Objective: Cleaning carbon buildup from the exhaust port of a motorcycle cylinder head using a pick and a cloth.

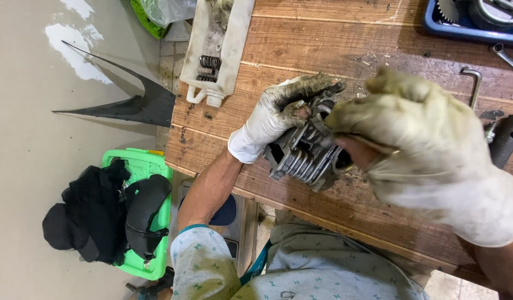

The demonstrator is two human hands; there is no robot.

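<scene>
the grey finned metal engine cylinder is held just above the worn wooden tabletop, its long axis slanting from lower left to upper right. the gloved left hand curls its fingers over the upper end; the gloved right hand clamps the right end.

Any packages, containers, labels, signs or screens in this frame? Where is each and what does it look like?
No labels, signs or screens show.
White plastic jug: cut open, lying at the bench's far-left edge, springs inside.
Blue tray: top right corner, holding metal parts.
Green crate: on the floor, left, under black items.
</scene>
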